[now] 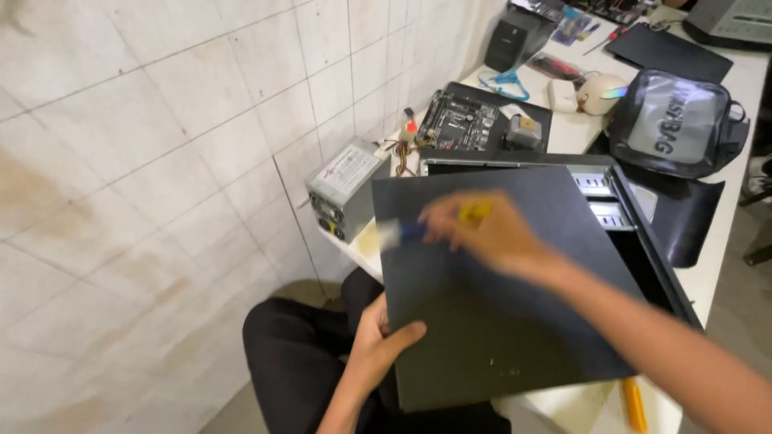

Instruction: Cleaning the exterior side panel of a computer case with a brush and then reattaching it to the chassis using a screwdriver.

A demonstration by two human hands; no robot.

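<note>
A dark grey metal side panel (498,313) lies tilted over an open computer case (635,233) on the white table. My left hand (378,345) grips the panel's near left edge, thumb on top. My right hand (482,229), blurred by motion, is over the panel's upper part and holds a small brush (410,231) with a blue and yellow handle; its pale bristle end points left, near the panel's left edge.
A grey power supply (346,186) sits at the table's left corner by the tiled wall. Behind are a motherboard (466,120) on a black mat, a clear pouch with black trim (675,120), a black box (515,40) and tools. A yellow-handled tool (634,406) lies near the front edge.
</note>
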